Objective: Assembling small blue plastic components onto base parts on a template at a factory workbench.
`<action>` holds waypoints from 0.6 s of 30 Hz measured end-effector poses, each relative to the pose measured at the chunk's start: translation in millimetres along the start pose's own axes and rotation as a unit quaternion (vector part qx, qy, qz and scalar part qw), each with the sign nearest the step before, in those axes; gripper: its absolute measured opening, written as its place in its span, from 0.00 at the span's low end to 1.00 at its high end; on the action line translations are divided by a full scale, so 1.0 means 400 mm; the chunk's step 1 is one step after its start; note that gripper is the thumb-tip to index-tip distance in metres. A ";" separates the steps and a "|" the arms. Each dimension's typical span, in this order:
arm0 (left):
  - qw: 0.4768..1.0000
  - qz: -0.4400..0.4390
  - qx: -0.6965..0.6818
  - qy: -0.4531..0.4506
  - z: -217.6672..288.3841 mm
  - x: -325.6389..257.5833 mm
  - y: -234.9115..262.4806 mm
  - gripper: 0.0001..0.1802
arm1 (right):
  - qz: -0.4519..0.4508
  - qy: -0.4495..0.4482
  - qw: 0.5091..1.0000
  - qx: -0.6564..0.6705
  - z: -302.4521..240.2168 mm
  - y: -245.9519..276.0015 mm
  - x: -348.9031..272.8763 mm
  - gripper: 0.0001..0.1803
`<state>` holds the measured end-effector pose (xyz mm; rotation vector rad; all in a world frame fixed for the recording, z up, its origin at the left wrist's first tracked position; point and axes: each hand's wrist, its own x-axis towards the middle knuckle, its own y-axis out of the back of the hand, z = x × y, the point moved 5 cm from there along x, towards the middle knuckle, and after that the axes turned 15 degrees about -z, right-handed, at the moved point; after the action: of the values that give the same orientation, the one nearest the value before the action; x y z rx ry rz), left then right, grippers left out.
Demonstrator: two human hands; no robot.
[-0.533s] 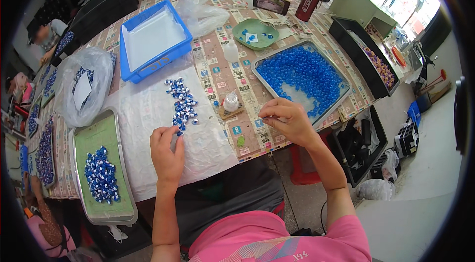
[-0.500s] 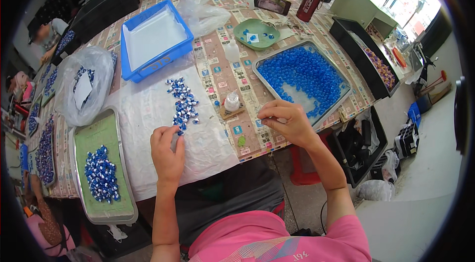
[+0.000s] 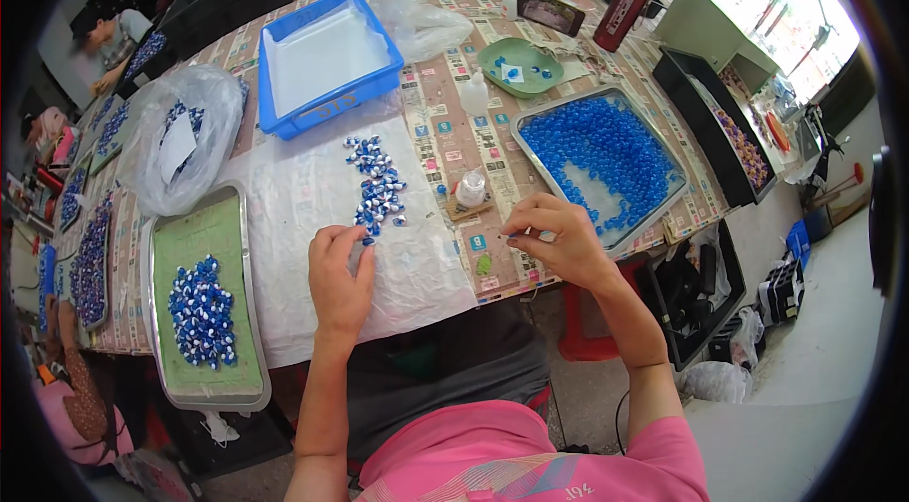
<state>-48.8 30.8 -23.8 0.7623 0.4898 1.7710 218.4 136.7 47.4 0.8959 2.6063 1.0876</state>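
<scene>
My left hand (image 3: 341,279) rests on the white sheet (image 3: 301,265), thumb and forefinger closing on a small blue bead (image 3: 367,242). It is at the near end of a loose strip of blue-and-white beads (image 3: 381,189). My right hand (image 3: 561,239) is held over the table edge, fingers pinched together; what they hold is too small to make out. Between the hands, a small clear glass jar (image 3: 471,188) stands on a little wooden block (image 3: 466,211). Just beyond the right hand lies a metal tray (image 3: 516,128) of shiny clear blue beads (image 3: 606,147).
At left, a green-lined tray (image 3: 199,227) holds blue-and-white beads, with a plastic bag (image 3: 213,147) behind. A blue basket (image 3: 383,85), white bottle (image 3: 473,95), green dish (image 3: 492,52), phone (image 3: 549,12) and red flask (image 3: 625,8) stand farther back. Another person (image 3: 114,43) sits far left.
The whole scene has shifted right and slightly up in the picture as my head moved. Both hands keep nearly the same pose and place on the table.
</scene>
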 end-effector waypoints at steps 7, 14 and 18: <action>0.999 -0.004 -0.035 0.029 -0.045 0.001 0.026 0.15 | 0.007 -0.028 0.999 0.042 -0.015 -0.028 0.018 0.11; 1.000 0.022 0.014 -0.001 -0.021 0.024 0.011 0.13 | 0.005 -0.063 0.995 0.083 -0.006 -0.023 0.031 0.11; 0.996 0.023 0.085 0.011 -0.014 0.060 -0.006 0.10 | 0.018 -0.055 0.993 0.099 -0.007 -0.019 0.041 0.10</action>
<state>-56.1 54.4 -23.3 0.8794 0.6498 1.7981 200.9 140.7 45.2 1.0155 2.6481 0.7722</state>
